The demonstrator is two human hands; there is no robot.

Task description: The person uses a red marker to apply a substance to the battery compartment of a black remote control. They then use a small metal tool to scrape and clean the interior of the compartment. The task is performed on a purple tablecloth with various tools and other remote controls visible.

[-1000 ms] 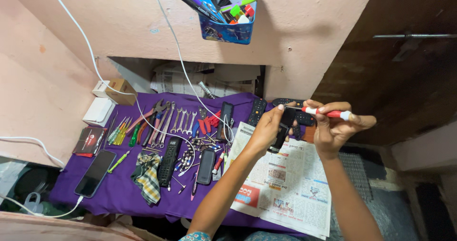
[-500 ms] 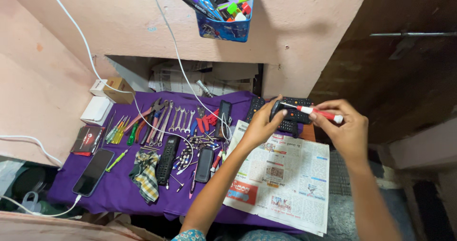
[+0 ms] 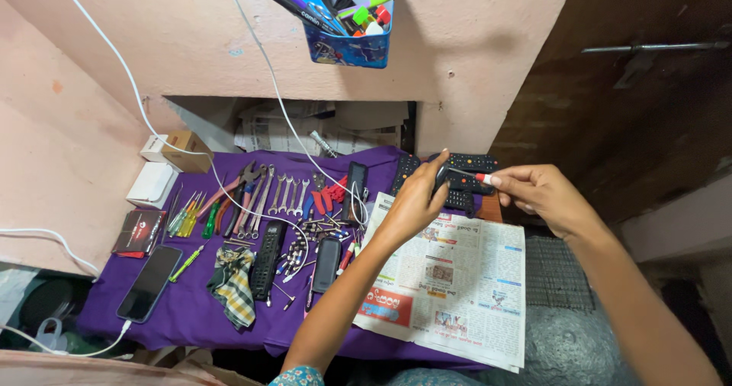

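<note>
Above the newspaper (image 3: 450, 287), our left hand (image 3: 415, 203) gripped a light, hard black remote (image 3: 446, 176) by its sides; our right hand (image 3: 545, 195) pinched a thin screwdriver (image 3: 471, 176).

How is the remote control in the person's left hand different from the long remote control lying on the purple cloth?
The held remote is lifted above the newspaper, gripped by the left hand; the long remote lies flat, untouched. The right hand points a red-handled screwdriver at the held remote; the long remote merely has loose tools around it. Both are black.
</note>
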